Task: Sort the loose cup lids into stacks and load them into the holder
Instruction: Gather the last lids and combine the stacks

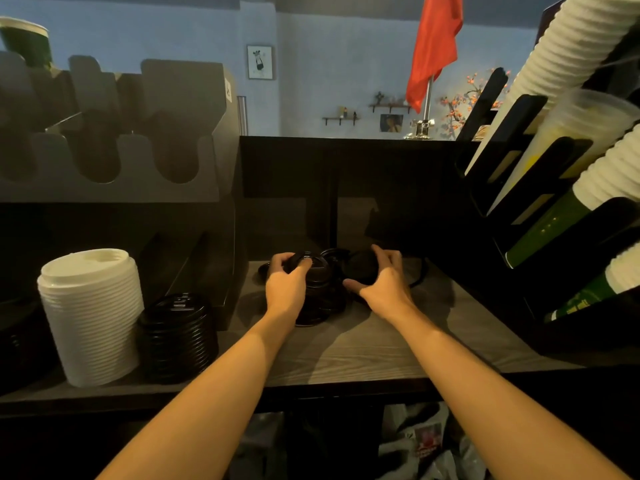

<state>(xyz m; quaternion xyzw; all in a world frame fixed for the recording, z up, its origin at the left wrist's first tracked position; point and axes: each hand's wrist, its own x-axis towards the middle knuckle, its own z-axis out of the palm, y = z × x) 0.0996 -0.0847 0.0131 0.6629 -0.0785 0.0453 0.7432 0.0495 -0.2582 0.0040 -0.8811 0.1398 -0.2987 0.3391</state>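
Note:
A heap of loose black cup lids (323, 296) lies on the wooden counter (363, 348) in the middle. My left hand (285, 284) grips a short stack of black lids (313, 271) at the heap's left side. My right hand (384, 280) holds a black lid (362, 268) at the heap's right side, fingers curled round its rim. To the left stand a tall stack of white lids (91, 317) and a shorter stack of black lids (178, 336). The grey holder (114, 133) with round-bottomed slots stands at the upper left.
A black rack (526, 209) at the right holds slanted sleeves of white, clear and green cups. A dark back wall rises behind the heap. A black cable (420, 275) lies right of my right hand. Bags sit below the counter's front edge.

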